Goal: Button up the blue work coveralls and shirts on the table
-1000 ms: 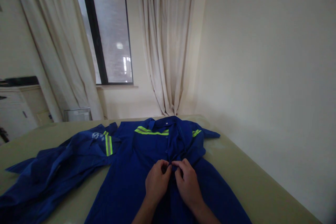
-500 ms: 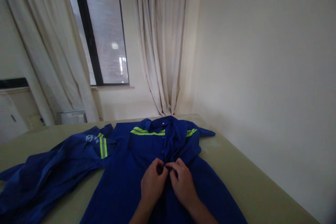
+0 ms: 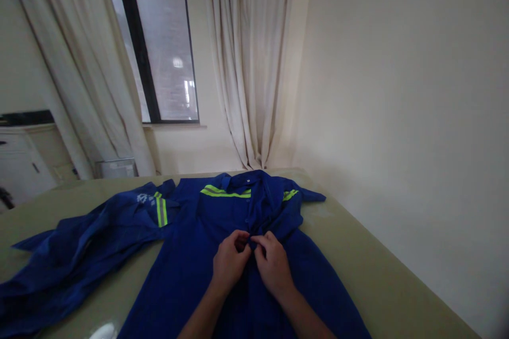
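Note:
A blue work jacket (image 3: 186, 270) with yellow-green reflective stripes lies spread out, its collar at the far end. Its front edges meet down the middle, and the upper part on the right is bunched and folded. My left hand (image 3: 230, 259) pinches the front placket with thumb and forefinger. Right beside it, my right hand (image 3: 273, 262) is closed on the same spot, fingertips nearly touching those of the left. Whatever lies between the fingertips is too small to make out. Small buttons show on the placket above my hands.
A second blue garment (image 3: 107, 238) with a reflective stripe and white print lies crumpled at left. Both rest on a pale green surface (image 3: 382, 280), bordered by a wall (image 3: 405, 116) on the right. Curtains (image 3: 254, 63) and a window (image 3: 165, 42) are behind. A white object (image 3: 103, 331) shows at bottom left.
The view has tipped down slightly and shifted left, showing more of the cabinet and the white object. Both hands stay pinched at the same place on the placket.

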`<state>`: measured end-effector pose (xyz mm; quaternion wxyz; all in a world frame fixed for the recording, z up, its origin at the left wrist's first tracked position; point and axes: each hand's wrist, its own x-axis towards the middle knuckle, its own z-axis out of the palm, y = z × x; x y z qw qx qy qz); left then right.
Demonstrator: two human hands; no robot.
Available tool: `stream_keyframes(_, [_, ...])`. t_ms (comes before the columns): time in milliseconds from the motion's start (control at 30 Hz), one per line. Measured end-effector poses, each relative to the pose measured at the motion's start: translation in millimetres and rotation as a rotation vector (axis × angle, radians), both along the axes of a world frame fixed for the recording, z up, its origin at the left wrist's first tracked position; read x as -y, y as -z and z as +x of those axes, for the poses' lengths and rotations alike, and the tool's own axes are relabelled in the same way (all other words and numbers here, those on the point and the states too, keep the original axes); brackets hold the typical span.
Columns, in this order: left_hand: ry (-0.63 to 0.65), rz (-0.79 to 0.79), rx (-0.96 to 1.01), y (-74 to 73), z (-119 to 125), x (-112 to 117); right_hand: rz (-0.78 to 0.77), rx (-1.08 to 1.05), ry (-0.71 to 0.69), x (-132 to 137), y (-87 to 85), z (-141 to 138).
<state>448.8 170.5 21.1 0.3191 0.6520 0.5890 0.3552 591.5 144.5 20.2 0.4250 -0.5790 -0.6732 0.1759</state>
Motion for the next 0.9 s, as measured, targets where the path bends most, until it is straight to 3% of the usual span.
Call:
stream_keyframes(633, [0.054,0.096,0.003,11.0,-6.7,-4.3,0.022,0.024,-0.013,-3.4,1.1,3.9])
stream_keyframes(900, [0.035,0.164,-0.237,6.5,-1.7,-0.3,0.010,0.038,-0.021,-3.4,-0.3,3.7])
